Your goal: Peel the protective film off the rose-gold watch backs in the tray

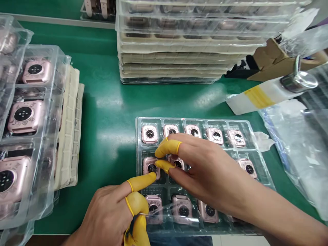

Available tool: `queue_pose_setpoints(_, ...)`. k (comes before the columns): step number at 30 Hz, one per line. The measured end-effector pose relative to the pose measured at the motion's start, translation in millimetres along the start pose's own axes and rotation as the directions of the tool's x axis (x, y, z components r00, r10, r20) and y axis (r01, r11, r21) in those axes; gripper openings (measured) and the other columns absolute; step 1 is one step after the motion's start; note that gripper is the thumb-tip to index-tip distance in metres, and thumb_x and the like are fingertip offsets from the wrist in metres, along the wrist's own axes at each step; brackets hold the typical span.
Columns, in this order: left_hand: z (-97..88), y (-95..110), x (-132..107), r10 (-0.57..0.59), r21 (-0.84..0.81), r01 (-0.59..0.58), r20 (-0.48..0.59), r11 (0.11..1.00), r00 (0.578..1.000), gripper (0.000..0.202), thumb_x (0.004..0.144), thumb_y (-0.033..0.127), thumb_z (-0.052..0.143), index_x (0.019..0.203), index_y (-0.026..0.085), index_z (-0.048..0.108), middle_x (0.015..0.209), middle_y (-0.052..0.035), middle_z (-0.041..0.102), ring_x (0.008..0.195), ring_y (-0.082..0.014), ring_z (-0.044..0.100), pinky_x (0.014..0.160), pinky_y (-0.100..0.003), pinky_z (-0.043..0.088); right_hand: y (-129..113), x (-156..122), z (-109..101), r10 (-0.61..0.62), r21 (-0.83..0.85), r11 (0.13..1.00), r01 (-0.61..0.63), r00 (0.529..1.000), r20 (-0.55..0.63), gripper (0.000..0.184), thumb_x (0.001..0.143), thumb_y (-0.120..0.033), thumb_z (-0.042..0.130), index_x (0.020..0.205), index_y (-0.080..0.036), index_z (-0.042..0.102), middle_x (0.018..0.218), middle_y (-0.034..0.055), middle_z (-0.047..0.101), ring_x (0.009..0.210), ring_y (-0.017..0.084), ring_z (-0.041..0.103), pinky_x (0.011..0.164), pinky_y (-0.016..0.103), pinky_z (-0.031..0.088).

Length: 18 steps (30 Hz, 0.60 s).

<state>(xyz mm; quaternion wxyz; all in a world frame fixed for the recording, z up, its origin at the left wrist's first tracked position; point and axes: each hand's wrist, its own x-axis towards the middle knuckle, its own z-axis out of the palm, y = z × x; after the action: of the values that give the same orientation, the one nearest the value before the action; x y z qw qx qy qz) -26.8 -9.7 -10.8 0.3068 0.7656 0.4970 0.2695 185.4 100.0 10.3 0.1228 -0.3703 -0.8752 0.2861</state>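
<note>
A clear plastic tray (258, 164) lies on the green table and holds several pink watch cases with their backs up. My right hand (205, 171), with yellow finger cots, reaches across the tray. Its thumb and forefinger pinch a pink watch case (177, 162) in the middle row. My left hand (115, 212), also in yellow cots, is curled at the tray's near left corner. Its forefinger tip presses on another watch case (150, 167) in the middle row, left column. A thin clear film (156, 212) sits by its thumb.
Stacked clear trays of pink watch cases (25, 112) stand at the left on foam sheets. A tall stack of trays (179, 44) is at the back. Plastic bags (299, 143), a taped white packet (261, 95) and cardboard (274, 58) lie at the right.
</note>
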Motion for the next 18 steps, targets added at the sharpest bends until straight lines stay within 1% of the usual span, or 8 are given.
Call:
queue_pose_setpoints(2,-0.8,-1,-2,-0.003,-0.019,0.003,0.002,1.000,1.000,0.019,0.087,0.007,0.047,0.090,0.025,0.055,0.117,-0.0036,0.080,0.105,-0.0209,0.077,0.068,-0.030,0.060,-1,-1,2,-0.006,-0.047,0.999,0.009,0.999,0.047,0.009,0.094,-0.016,0.061,0.089,-0.015,0.069,0.083,0.0038,0.061,0.073,0.018,0.054,0.062,0.031,0.038)
queue_pose_setpoints(4,-0.2,-1,-2,-0.016,-0.023,0.016,-0.006,1.000,1.000,0.020,0.087,0.008,0.047,0.092,0.025,0.055,0.118,-0.0034,0.080,0.107,-0.0205,0.077,0.070,-0.030,0.060,-2,-1,6,-0.015,-0.111,0.994,0.023,0.997,0.070,0.012,0.094,-0.018,0.062,0.086,-0.016,0.071,0.081,0.0044,0.059,0.072,0.019,0.053,0.060,0.032,0.035)
queue_pose_setpoints(8,2.8,-3,1,-0.037,-0.023,0.036,-0.013,0.999,0.999,0.020,0.086,0.008,0.046,0.088,0.024,0.057,0.122,-0.0027,0.078,0.099,-0.0186,0.079,0.070,-0.028,0.061,-1,3,15,-0.012,-0.170,0.985,0.021,0.999,0.052,0.017,0.094,-0.016,0.060,0.081,-0.015,0.071,0.079,0.0043,0.059,0.071,0.019,0.052,0.058,0.032,0.031)
queue_pose_setpoints(11,1.6,-4,2,-0.001,-0.030,0.002,0.011,1.000,1.000,0.020,0.083,0.009,0.044,0.085,0.024,0.058,0.121,-0.0036,0.079,0.097,-0.0192,0.079,0.067,-0.027,0.061,0,7,14,0.006,-0.180,0.984,0.008,0.997,0.079,0.021,0.094,-0.014,0.058,0.075,-0.016,0.068,0.077,0.0030,0.058,0.069,0.017,0.050,0.057,0.031,0.028)
queue_pose_setpoints(12,0.2,-5,2,0.020,-0.043,-0.020,0.003,0.999,1.000,0.018,0.082,0.012,0.045,0.083,0.024,0.057,0.121,-0.0038,0.079,0.095,-0.0191,0.079,0.065,-0.026,0.060,0,8,13,0.015,-0.187,0.982,0.002,0.996,0.092,0.021,0.093,-0.014,0.057,0.075,-0.017,0.067,0.077,0.0028,0.058,0.068,0.016,0.050,0.057,0.031,0.028)
queue_pose_setpoints(14,-3.6,-7,0,0.016,-0.056,-0.016,0.008,0.998,1.000,0.017,0.082,0.012,0.046,0.083,0.024,0.057,0.124,-0.0040,0.077,0.097,-0.0192,0.078,0.066,-0.025,0.060,-1,6,8,0.026,-0.193,0.981,-0.005,0.994,0.105,0.021,0.092,-0.011,0.054,0.077,-0.016,0.068,0.078,0.0031,0.058,0.068,0.016,0.049,0.058,0.031,0.030)
queue_pose_setpoints(16,-7.3,-8,-4,-0.004,-0.074,0.005,0.007,0.997,1.000,0.017,0.084,0.011,0.049,0.084,0.025,0.058,0.119,-0.0027,0.078,0.099,-0.0199,0.078,0.065,-0.025,0.059,-3,-1,2,0.014,-0.182,0.983,0.000,0.997,0.078,0.024,0.092,-0.007,0.049,0.081,-0.015,0.069,0.080,0.0047,0.059,0.071,0.018,0.049,0.060,0.032,0.033)
queue_pose_setpoints(18,-9.9,-8,-8,-0.032,-0.087,0.032,-0.002,0.996,0.999,0.015,0.086,0.013,0.052,0.086,0.027,0.059,0.114,-0.0020,0.078,0.087,-0.0186,0.077,0.060,-0.025,0.057,-5,-15,-4,-0.015,-0.144,0.989,0.016,1.000,0.004,0.027,0.096,-0.008,0.045,0.090,-0.013,0.071,0.082,0.0066,0.061,0.075,0.019,0.050,0.064,0.033,0.038)
